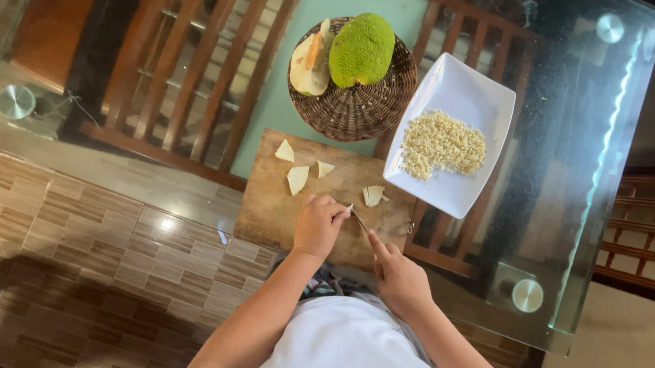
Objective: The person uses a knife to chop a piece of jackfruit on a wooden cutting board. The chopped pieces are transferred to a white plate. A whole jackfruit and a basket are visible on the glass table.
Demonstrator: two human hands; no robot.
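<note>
Floor [60, 222]: brown patterned tiles, at far left, seen through and beside the glass.
Surface [569, 255]: clear glass top with round metal fittings, wooden chair backs visible beneath.
Cutting board [277, 203]: wooden, lying flat on the glass, just in front of the basket.
Cut wedges [297, 178]: pale pieces, scattered on the far part of the board, apart from one another.
Left hand [318, 225]: fingers curled down onto a small pale piece [347, 208] on the board, pinning it at the blade.
Basket [358, 111]: round dark wicker, touching the board's far edge.
Green fruit [362, 50]: bumpy, whole-looking, in the basket beside a pale cut half [310, 66].
Knife [359, 220]: blade tip at the small piece, between both hands.
Right hand [398, 277]: fingers clenched on the knife handle, index finger along the blade's back.
White dish [473, 86]: rectangular, right of the basket, one corner overlapping the board.
Diced bits [442, 145]: pale heap in the dish.
</note>
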